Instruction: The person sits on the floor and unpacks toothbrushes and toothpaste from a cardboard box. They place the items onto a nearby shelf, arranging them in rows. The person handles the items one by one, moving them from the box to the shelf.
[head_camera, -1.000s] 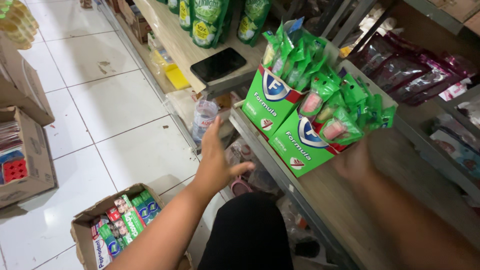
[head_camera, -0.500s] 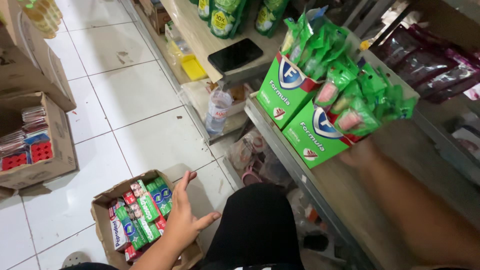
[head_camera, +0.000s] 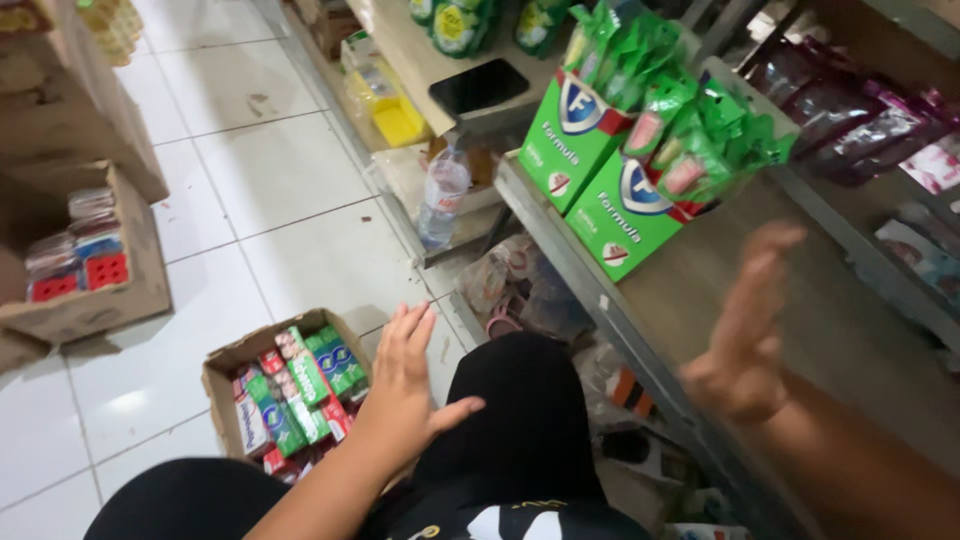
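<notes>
White tiled floor (head_camera: 270, 190) fills the left of the view, and along the right runs a long wooden shelf (head_camera: 720, 300) with a metal front edge, its near stretch bare. On the floor to the far left sits a big open cardboard carton (head_camera: 90, 290) with stacked packets inside. Closer in, just ahead of the person's dark-clad knee (head_camera: 530, 400), there's a smaller cardboard box (head_camera: 230, 360) packed with toothpaste cartons (head_camera: 305, 375) in green, red and blue, lying flat in rows, their long axes running away from the person and slightly to the left. Up on the shelf stand two green display boxes (head_camera: 600, 170) stuffed with green-wrapped toothbrushes (head_camera: 680, 130), side by side, just beyond the bare part of the shelf. A clear water bottle (head_camera: 442, 200) stands upright on a lower ledge, and a black phone (head_camera: 478, 86) lies flat on the next shelf back. Now the hands: the left hand (head_camera: 405, 385) hovers low, palm down, fingers (head_camera: 410, 330) straight and close together with the thumb out, holding nothing, right at the near right edge of the small box, so the cartons lie just left and ahead of it. The right hand (head_camera: 745, 340) is raised over the bare shelf, blurred, fingers spread and empty, with the green display boxes ahead and to its left. The left hand is clearly the nearer one to the cartons.
</notes>
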